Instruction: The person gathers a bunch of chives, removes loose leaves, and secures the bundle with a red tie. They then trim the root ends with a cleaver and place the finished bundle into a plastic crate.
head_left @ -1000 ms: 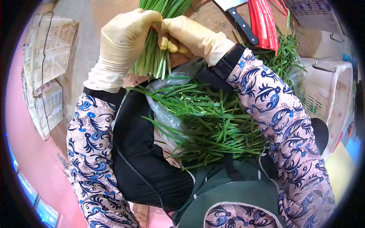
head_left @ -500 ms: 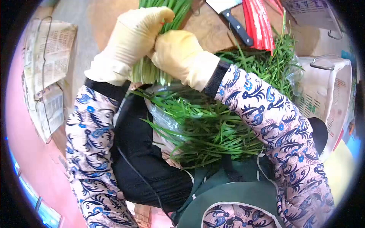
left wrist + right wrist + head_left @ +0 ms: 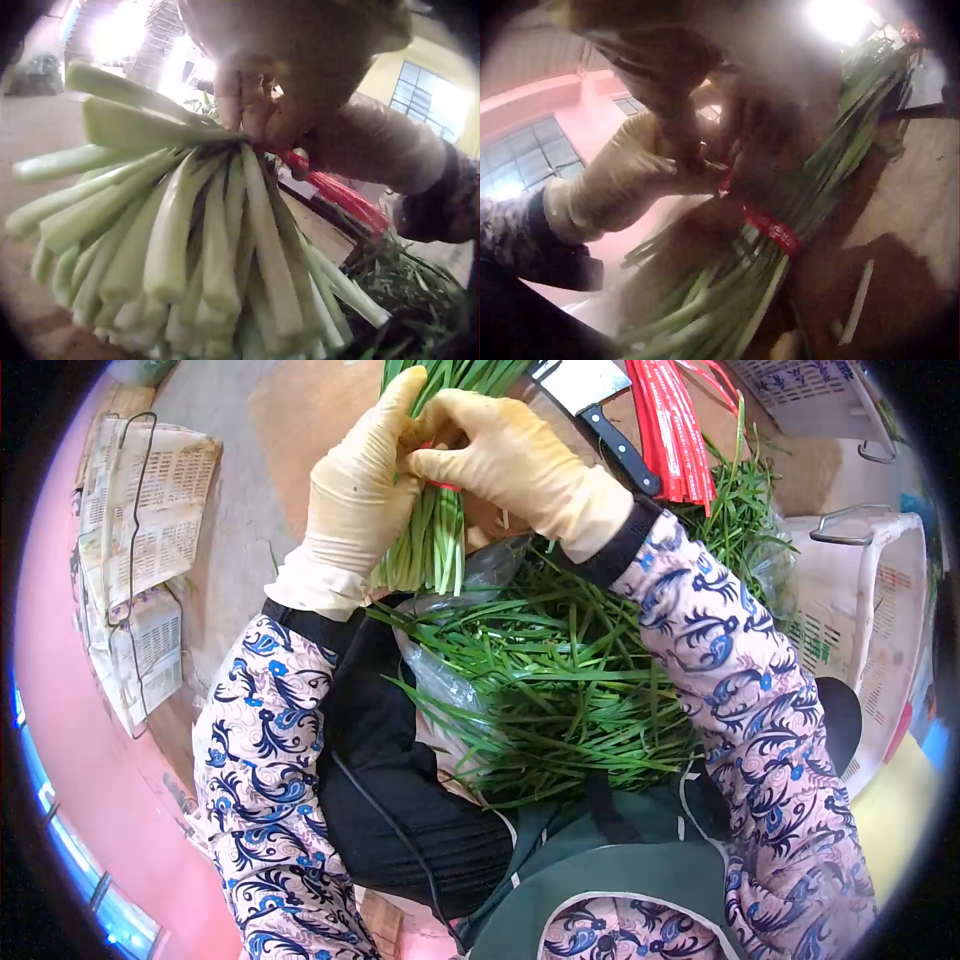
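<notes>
In the head view a bunch of garlic chives [image 3: 432, 550] stands at the top, cut stem ends toward me. My gloved left hand [image 3: 358, 495] grips it from the left, thumb pointing up along the leaves. A red tie [image 3: 774, 231] with white print circles the stems in the right wrist view. My gloved right hand [image 3: 525, 465] pinches at this tie with thumb and curled finger, right against the left hand. The pale stem ends [image 3: 180, 255] fan out below the hands in the left wrist view. The hands partly hide where the tie's ends meet.
A knife [image 3: 620, 450] and a bundle of red ties [image 3: 675, 435] lie on the board at the upper right. Loose green leaves [image 3: 580, 700] heap on clear plastic [image 3: 440, 670] over the lap. White baskets [image 3: 850, 590] stand right, another [image 3: 150, 510] left.
The right hand turned over the bunch half a second ago and has since turned back, bringing its thumb and the red tie into sight. Both hands and the bunch have shifted slightly right.
</notes>
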The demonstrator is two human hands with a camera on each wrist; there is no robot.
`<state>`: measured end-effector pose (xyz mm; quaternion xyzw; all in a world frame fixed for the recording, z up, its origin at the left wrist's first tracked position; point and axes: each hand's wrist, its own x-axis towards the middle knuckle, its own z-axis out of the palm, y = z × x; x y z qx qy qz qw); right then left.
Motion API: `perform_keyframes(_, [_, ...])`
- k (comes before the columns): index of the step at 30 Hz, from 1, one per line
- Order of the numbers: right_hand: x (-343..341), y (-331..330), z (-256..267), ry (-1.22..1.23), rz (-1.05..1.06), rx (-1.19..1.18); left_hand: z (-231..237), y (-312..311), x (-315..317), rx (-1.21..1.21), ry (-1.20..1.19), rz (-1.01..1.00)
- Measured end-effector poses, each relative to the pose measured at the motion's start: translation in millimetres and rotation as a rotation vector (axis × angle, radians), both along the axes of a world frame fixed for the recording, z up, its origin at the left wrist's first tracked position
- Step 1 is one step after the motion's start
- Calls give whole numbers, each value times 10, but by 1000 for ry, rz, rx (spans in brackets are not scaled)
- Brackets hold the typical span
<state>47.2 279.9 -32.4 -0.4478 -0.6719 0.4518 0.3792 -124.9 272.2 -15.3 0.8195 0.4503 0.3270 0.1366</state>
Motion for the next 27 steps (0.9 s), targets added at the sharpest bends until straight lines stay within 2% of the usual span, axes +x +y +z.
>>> perform_keyframes(1, [-33,22,-30,-11,15,-40,41,-14,-24,-66,71,-10])
perform_keyframes(4, [-21,165,-105,-173,21,135,75,-82,-11,-107,-11,16])
perform_keyframes(5, [-42,177,-131,-182,10,145,95,-124,-11,-192,-45,34])
perform_keyframes(11, [-50,211,4,-410,117,245,-58,-265,-179,-154,-137,20])
perform_keyframes(13, [-38,256,23,-466,142,240,-29,-290,-120,-75,-84,16])
perform_keyframes(16, [6,267,29,-344,203,345,-25,-274,-22,45,84,31])
perform_keyframes(17, [8,270,63,-374,176,251,-29,-268,-5,89,155,39])
perform_keyframes(20, [11,305,8,-456,162,214,-43,-238,26,220,242,17])
perform_keyframes(23, [53,259,-70,-334,164,327,-5,-256,35,370,491,87])
perform_keyframes(26, [72,269,-51,-340,135,266,24,-222,37,283,638,70])
perform_keyframes(27, [70,280,-61,-324,120,304,23,-202,45,283,614,43])
